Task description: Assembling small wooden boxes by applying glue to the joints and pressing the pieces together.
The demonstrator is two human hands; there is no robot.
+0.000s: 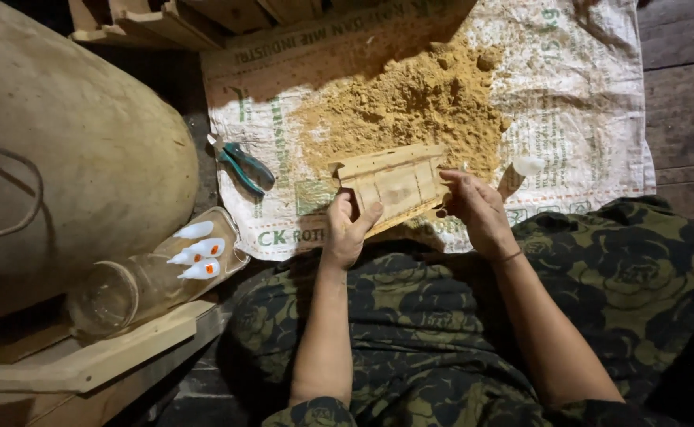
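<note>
A small carved wooden piece (pixel 398 186) with grooves is held over my lap, in front of a heap of tan sawdust (pixel 414 103). My left hand (pixel 347 229) grips its lower left corner, thumb on top. My right hand (pixel 477 209) holds its right end with the fingers curled around the edge. A small white tube or bottle (pixel 525 168) lies just right of my right hand on the woven white sack (pixel 600 119) that carries the sawdust.
Teal-handled pliers (pixel 244 166) lie on the sack's left part. A clear jar (pixel 137 285) lies on its side at left, with three small white glue tubes (pixel 197 251) on it. A large round tan sack (pixel 62 150) fills the left. Wooden boards (pixel 110 352) sit lower left.
</note>
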